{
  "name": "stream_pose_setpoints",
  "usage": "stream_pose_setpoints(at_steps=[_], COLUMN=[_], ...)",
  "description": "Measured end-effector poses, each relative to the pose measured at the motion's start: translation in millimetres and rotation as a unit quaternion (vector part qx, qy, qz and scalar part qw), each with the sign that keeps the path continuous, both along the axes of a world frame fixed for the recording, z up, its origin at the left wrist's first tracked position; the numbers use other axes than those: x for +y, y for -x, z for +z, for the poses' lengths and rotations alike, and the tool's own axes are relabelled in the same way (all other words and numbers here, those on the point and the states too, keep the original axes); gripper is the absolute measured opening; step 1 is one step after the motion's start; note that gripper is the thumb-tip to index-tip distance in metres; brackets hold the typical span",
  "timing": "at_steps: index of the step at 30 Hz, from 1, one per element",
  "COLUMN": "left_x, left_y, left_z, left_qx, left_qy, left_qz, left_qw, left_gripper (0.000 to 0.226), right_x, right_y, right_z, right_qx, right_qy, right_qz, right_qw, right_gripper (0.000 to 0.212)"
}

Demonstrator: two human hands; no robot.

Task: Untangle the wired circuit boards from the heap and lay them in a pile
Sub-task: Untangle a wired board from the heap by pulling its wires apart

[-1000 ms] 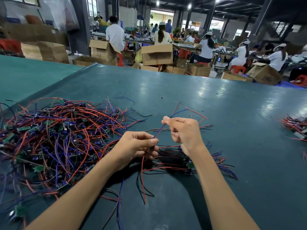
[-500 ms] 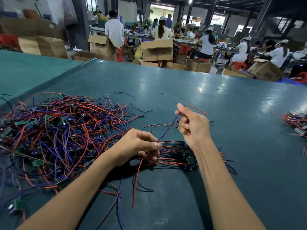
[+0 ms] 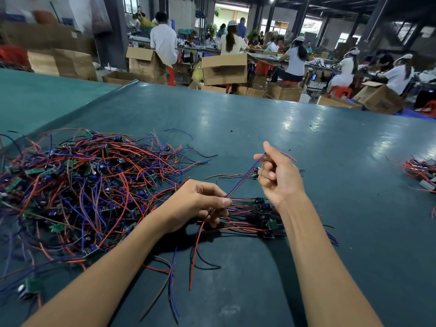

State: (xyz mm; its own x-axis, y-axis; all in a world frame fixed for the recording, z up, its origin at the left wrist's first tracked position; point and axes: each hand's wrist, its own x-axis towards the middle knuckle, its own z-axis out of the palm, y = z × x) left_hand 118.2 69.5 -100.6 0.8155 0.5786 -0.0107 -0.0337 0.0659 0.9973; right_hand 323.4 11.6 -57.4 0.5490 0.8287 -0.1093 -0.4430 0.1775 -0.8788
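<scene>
A big tangled heap (image 3: 89, 182) of small green circuit boards with red, blue and black wires covers the left of the dark green table (image 3: 283, 142). A smaller pile of sorted boards (image 3: 264, 215) lies under and between my hands. My left hand (image 3: 200, 204) pinches a bundle of wires just above this pile; red and black ends hang down from it. My right hand (image 3: 278, 175) is raised higher and to the right, fingers closed on the far end of a blue and red wire pair (image 3: 245, 175) stretched taut between both hands. The held wires' board is hidden.
Another small bunch of wired boards (image 3: 422, 171) lies at the table's right edge. Loose wire ends (image 3: 172, 279) trail toward me near my left forearm. Beyond the far table edge stand cardboard boxes (image 3: 224, 69) and seated workers at benches.
My right hand has risen and drawn up and to the right, pulling the blue and red wires taut. My left hand stays low, still pinching the bundle.
</scene>
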Motion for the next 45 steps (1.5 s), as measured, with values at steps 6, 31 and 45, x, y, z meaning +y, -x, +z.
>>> stream_pose_setpoints(at_steps=[6, 31, 45], left_x=[3.2, 12.9, 26.0], left_y=[3.8, -4.3, -4.0], left_z=[1.8, 8.5, 13.8], left_qx=[-0.066, -0.196, -0.225], left_qy=[0.054, 0.157, 0.145], left_qz=[-0.019, 0.202, 0.289], left_qw=[0.996, 0.947, 0.919], left_gripper=[0.019, 0.031, 0.018], right_x=[3.5, 3.9, -15.5], right_y=[8.5, 79.8, 75.2], right_z=[-0.1, -14.0, 3.2], right_qx=[0.070, -0.298, -0.344], right_qy=[-0.073, 0.021, 0.107], right_qz=[0.043, 0.272, 0.455], right_qw=[0.994, 0.915, 0.815], right_gripper=[0.053, 0.016, 0.021])
